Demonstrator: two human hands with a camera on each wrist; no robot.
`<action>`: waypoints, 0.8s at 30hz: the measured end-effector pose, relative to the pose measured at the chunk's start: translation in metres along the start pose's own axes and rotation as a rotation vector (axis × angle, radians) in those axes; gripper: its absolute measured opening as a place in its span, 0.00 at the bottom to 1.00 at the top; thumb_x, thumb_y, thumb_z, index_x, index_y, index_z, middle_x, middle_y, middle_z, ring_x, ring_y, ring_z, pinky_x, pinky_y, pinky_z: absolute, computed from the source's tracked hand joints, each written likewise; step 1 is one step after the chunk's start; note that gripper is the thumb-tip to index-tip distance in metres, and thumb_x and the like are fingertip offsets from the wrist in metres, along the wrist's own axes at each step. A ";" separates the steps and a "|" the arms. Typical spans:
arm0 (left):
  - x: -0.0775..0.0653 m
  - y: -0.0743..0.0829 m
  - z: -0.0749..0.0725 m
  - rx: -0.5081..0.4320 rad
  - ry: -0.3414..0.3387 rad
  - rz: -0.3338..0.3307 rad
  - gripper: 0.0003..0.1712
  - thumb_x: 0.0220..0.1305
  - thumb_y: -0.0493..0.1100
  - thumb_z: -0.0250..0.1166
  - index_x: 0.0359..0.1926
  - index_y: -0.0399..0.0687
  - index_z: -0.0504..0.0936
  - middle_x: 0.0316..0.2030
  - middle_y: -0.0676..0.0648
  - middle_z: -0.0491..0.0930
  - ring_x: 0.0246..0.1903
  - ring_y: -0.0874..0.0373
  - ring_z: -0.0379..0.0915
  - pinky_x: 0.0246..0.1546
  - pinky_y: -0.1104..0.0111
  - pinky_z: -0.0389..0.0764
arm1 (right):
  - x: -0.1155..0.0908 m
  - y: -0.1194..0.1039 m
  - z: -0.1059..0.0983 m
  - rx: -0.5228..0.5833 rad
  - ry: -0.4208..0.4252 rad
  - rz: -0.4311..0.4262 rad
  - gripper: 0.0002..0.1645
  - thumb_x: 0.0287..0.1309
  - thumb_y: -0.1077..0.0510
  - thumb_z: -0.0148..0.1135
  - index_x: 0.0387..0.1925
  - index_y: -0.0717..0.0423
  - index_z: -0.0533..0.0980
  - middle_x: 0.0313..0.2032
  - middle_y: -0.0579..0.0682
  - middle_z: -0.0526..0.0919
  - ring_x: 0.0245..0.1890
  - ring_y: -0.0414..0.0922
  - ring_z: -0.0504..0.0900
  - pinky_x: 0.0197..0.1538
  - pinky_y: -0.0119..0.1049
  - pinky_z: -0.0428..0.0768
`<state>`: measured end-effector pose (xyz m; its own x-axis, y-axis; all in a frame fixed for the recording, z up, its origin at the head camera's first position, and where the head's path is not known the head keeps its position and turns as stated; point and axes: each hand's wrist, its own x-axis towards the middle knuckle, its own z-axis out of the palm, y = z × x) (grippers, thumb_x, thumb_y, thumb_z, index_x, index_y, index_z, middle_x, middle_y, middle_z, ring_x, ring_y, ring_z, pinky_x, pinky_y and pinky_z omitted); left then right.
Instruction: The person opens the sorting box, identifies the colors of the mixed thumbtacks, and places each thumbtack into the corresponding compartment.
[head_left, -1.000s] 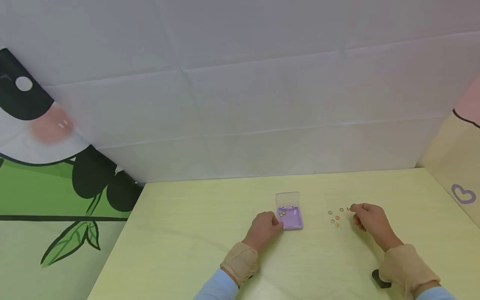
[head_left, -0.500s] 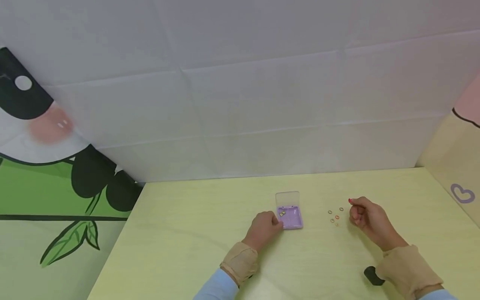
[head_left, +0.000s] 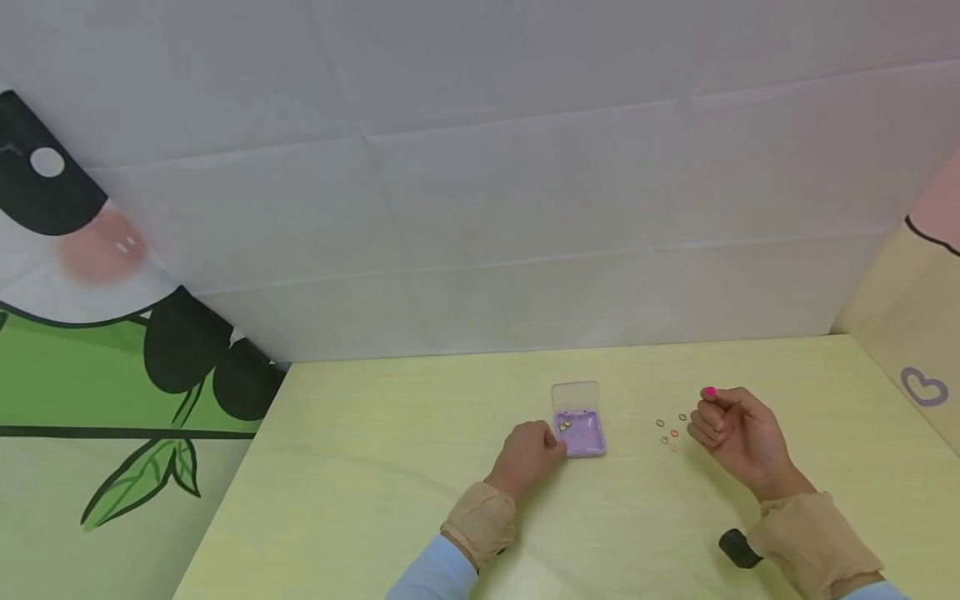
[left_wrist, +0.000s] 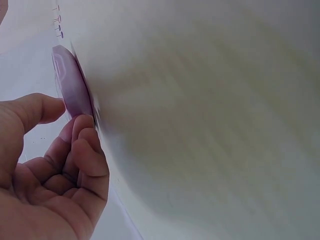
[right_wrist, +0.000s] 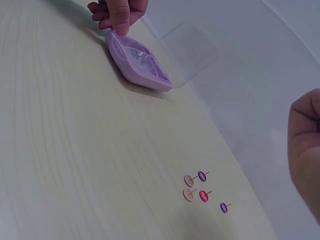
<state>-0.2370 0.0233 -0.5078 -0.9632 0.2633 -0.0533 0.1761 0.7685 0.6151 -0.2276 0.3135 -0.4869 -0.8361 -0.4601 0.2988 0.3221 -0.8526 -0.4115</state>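
My left hand [head_left: 527,458] pinches the near left corner of a small purple plastic box [head_left: 590,440] between thumb and fingers. The box lies on the table with its clear hinged lid [head_left: 575,393] raised; a few yellowish thumbtacks [head_left: 564,426] sit in its left part. Raised above the table, my right hand [head_left: 738,433] pinches a bright pink thumbtack [head_left: 711,391] at the fingertips, other fingers curled. Between box and right hand lie several thumbtacks, among them a red one [right_wrist: 204,195] and a purple one [right_wrist: 202,176], heads down and pins up.
The pale yellow table [head_left: 390,467] meets a white cloth wall [head_left: 487,308] at the back. A black device [head_left: 739,548] hangs at the right wrist's tan band [head_left: 813,533]. Printed cartoon panels flank the table on both sides.
My right hand has lifted the pink thumbtack off the table from beside the others and rolled over, showing more of its palm. The left hand and the box have stayed in place.
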 end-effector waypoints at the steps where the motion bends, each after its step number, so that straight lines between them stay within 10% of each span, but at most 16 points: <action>1: 0.000 0.000 0.000 0.002 0.001 0.001 0.10 0.55 0.39 0.61 0.23 0.36 0.80 0.23 0.44 0.81 0.22 0.60 0.65 0.28 0.65 0.77 | 0.001 0.001 0.001 0.000 -0.006 -0.001 0.28 0.70 0.65 0.27 0.36 0.75 0.76 0.18 0.53 0.49 0.19 0.45 0.47 0.25 0.34 0.44; 13: -0.001 0.000 -0.001 0.003 0.005 0.011 0.09 0.53 0.39 0.61 0.23 0.36 0.80 0.21 0.45 0.80 0.21 0.61 0.64 0.26 0.67 0.75 | 0.006 0.005 0.009 -0.266 0.078 0.048 0.39 0.70 0.68 0.15 0.24 0.65 0.78 0.15 0.52 0.52 0.17 0.44 0.48 0.24 0.34 0.43; 24: -0.001 -0.001 0.000 -0.005 0.003 0.007 0.09 0.53 0.39 0.60 0.23 0.37 0.80 0.21 0.46 0.78 0.21 0.61 0.64 0.25 0.68 0.74 | 0.007 0.016 0.013 -0.610 0.207 0.030 0.31 0.70 0.71 0.28 0.28 0.56 0.80 0.14 0.46 0.66 0.17 0.44 0.53 0.25 0.38 0.47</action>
<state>-0.2365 0.0220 -0.5086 -0.9626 0.2668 -0.0470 0.1814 0.7637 0.6195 -0.2229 0.2937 -0.4802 -0.9186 -0.3724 0.1321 0.0874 -0.5176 -0.8512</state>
